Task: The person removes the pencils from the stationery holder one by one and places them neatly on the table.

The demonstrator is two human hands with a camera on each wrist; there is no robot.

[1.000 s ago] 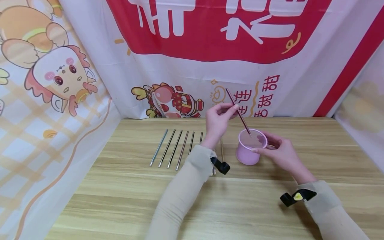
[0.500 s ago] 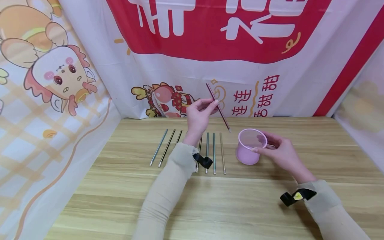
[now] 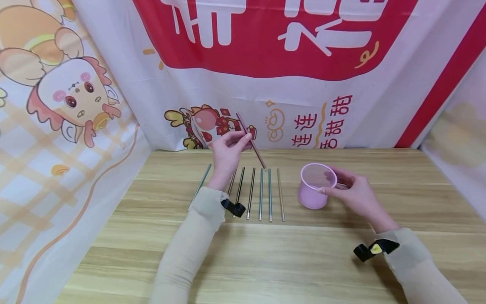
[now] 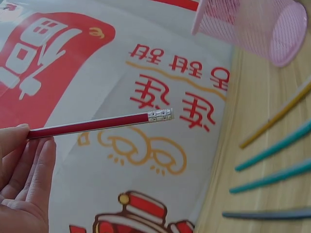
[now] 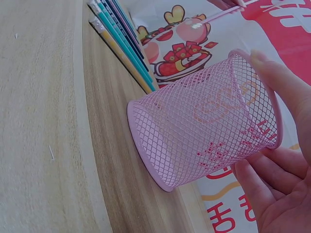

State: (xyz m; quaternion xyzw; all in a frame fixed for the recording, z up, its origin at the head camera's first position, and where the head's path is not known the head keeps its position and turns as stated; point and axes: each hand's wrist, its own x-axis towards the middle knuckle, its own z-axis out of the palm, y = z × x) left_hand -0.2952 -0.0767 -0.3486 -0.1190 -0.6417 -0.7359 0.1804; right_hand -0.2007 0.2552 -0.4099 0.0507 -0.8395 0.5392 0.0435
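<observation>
My left hand (image 3: 226, 157) pinches a red pencil (image 3: 257, 153) between thumb and fingers above the table's back edge. In the left wrist view the pencil's (image 4: 97, 124) metal band and eraser end point away from the hand; in the head view that end slants down to the right. My right hand (image 3: 357, 196) grips the rim of a pink mesh pen holder (image 3: 312, 196), thumb on the near side, fingers behind. The holder stands upright on the table, and no pencil shows inside its mesh (image 5: 194, 128). Left of it lies a row of several pencils (image 3: 261, 194), partly hidden by my left arm.
The wooden table (image 3: 265, 261) ends at a printed cloth backdrop (image 3: 243, 90). Another printed cloth (image 3: 76, 177) borders the left side. A light-coloured pencil (image 3: 280, 194) lies nearest the pen holder.
My left hand has moved left with the red pencil, from over the pen holder's mouth to above the pencil row. My right hand and the pen holder stay in place.
</observation>
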